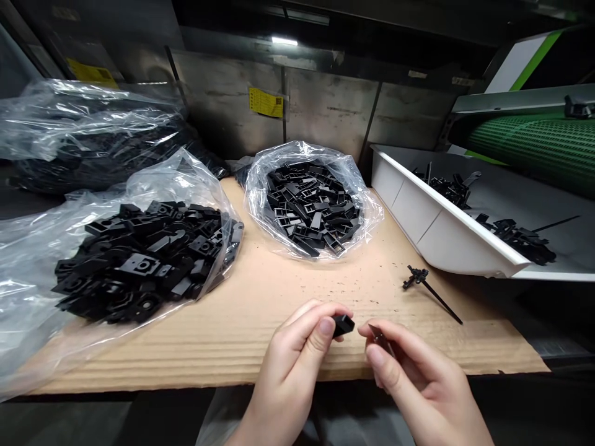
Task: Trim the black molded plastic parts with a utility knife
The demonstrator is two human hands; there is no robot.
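Pinching black plastic block, left hand; thin blade-like piece, right hand; both over cardboard sheet's near edge, block's end protruding, presumably for access.

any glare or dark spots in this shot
All in the head view: white glints streak the clear bag at front left; a strip of light glares near the top; below the cardboard it is dark; the black part in the left hand shows little detail.
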